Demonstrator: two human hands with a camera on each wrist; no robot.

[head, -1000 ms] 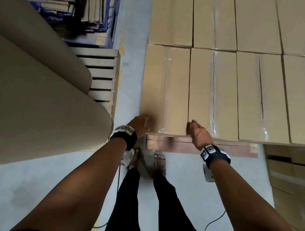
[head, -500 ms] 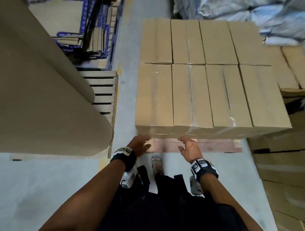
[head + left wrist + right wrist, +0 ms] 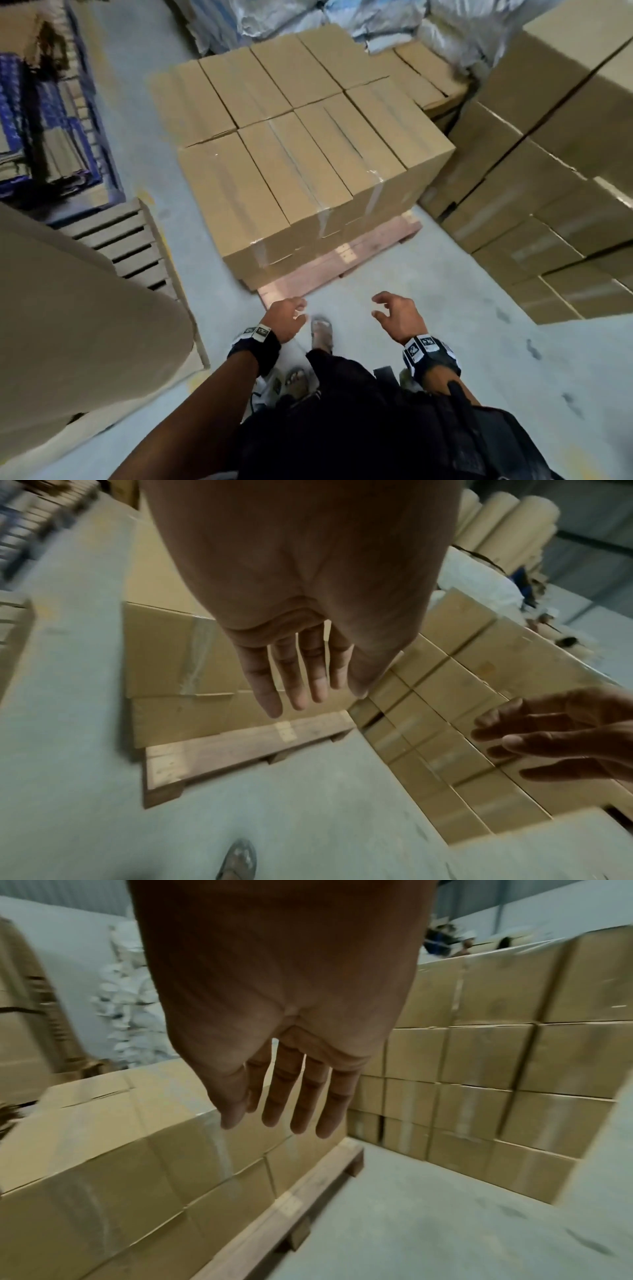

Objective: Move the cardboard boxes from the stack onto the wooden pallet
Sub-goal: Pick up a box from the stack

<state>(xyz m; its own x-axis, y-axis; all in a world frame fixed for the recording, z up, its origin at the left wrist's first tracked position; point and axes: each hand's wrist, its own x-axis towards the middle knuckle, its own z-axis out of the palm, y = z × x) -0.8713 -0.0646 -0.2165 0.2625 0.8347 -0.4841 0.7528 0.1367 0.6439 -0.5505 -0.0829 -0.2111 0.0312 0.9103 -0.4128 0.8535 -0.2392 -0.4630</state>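
The head view looks steeply down from standing height, taking in the whole reddish wooden pallet (image 3: 337, 255) loaded with tan taped cardboard boxes (image 3: 274, 178) from well apart. Each wrist view sits under a palm and faces forward along the fingers, lower and nearer the pallet's front edge (image 3: 219, 746) (image 3: 274, 1204). All three share that edge and the tall stack of brown cartons (image 3: 548, 205) right of it.

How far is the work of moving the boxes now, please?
Done: the wooden pallet already carries two layers of cardboard boxes, and its front edge is bare.

In hand: nothing. The left hand and the right hand are both empty, away from the boxes.

Left: the stack on the right holds many boxes, so much remains.
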